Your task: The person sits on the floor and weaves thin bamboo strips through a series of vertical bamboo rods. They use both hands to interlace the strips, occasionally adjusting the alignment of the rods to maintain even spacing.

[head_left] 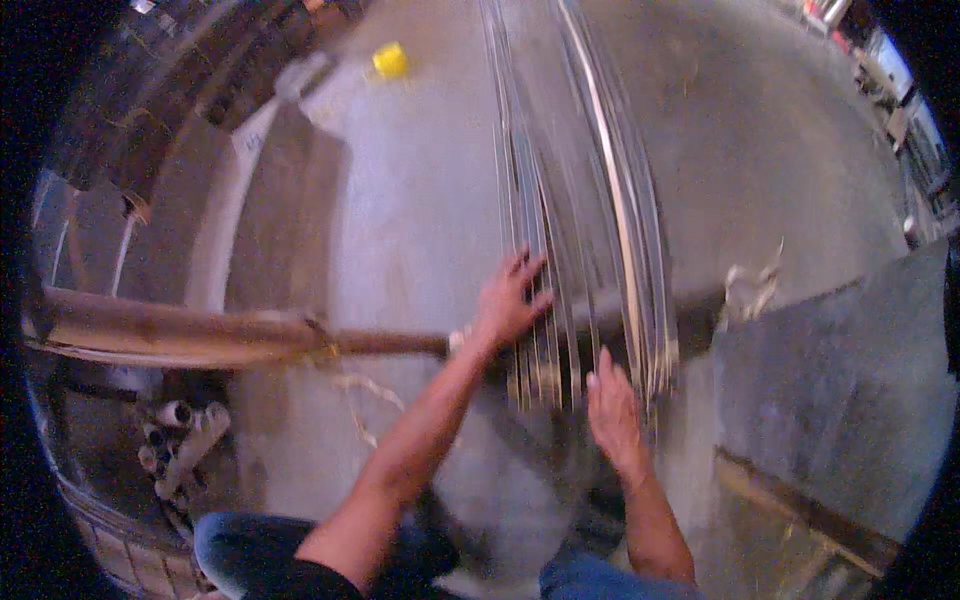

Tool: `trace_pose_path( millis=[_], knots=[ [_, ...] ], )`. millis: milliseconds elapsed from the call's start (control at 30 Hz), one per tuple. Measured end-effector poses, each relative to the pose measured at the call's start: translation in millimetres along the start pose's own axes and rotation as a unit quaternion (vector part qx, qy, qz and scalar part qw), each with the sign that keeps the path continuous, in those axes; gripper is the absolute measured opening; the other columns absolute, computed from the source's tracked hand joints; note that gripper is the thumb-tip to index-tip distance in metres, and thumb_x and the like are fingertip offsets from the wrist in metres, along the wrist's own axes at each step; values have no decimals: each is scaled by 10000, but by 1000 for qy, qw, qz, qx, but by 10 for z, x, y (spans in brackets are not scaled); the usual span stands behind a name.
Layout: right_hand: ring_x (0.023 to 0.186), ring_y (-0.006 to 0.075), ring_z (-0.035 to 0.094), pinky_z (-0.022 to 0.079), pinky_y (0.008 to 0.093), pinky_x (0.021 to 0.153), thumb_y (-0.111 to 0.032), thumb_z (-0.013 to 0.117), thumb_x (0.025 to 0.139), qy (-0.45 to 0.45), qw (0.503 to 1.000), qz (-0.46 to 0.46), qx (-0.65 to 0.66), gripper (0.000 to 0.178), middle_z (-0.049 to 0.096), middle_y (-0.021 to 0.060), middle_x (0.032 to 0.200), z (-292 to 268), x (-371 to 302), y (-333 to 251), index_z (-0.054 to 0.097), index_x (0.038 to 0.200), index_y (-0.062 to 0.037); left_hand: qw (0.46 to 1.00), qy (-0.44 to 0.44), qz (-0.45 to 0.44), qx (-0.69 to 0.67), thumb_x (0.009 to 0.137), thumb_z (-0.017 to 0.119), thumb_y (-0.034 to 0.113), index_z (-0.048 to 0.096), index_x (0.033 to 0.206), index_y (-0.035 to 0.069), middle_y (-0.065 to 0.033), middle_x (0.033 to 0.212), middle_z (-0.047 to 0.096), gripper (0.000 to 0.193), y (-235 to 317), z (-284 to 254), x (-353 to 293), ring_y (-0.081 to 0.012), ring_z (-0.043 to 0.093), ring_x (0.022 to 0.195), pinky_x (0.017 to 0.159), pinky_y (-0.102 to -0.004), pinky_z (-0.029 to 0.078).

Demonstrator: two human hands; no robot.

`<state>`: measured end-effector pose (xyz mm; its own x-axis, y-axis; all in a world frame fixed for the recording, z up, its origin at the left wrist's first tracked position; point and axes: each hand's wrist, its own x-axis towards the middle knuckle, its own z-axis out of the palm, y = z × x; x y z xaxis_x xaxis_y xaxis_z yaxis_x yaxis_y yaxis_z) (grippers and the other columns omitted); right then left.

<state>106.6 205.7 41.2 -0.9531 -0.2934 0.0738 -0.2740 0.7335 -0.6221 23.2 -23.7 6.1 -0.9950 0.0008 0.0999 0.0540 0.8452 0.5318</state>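
Note:
Long, thin, flat strips (612,165), mostly grey-brown with one pale one, run away from me and fan toward their near ends. They lie across a dark horizontal bar close to those ends. My left hand (515,300) is over the left group of strips with its fingers spread, at or just above them; contact is unclear. Nearer to me, my right hand (613,408) is beside the near ends of the right group. Its fingers are stretched out and it appears to grip nothing. Some blur softens both hands.
A brown pole-like roll (180,328) extends in from the left. A grey sheet (840,370) stands at right above a wooden board (800,505). Short tubes (185,445) lie at lower left. A yellow object (390,61) sits on the concrete floor, farther off. Twisted scraps (752,290) lie right of the strips.

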Motion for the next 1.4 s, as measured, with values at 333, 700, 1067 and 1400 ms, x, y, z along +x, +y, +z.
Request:
trace_pose_path(
  millis=[333,700,1067,1400],
  knots=[
    [845,132,609,518,262,743,-140,585,895,29,866,262,425,334,626,94,1017,-110,-544,-158,557,1177,37,999,29,21,16,816,618,452,449,1346,185,-120,1437,344,618,56,-40,60,-321,260,1352,1086,-427,281],
    [756,103,589,497,241,670,-102,609,865,38,769,304,561,290,627,53,920,280,-464,-35,579,1134,3,999,35,19,21,813,622,453,450,1347,195,-113,1442,342,617,3,-65,86,-307,246,1363,1080,-427,291],
    [891,90,559,467,260,780,-105,625,851,55,890,150,428,329,600,25,1041,114,-333,-112,572,1156,8,999,28,14,21,822,606,464,452,1345,191,-104,1442,342,609,31,-75,68,-310,248,1360,1082,-423,288],
    [732,110,604,500,234,663,-110,683,830,19,755,334,564,207,634,44,840,416,-631,-157,557,975,-32,999,26,18,14,849,584,424,462,1333,179,-118,1434,351,556,40,-72,74,-318,262,1352,1084,-419,285]
  ],
)
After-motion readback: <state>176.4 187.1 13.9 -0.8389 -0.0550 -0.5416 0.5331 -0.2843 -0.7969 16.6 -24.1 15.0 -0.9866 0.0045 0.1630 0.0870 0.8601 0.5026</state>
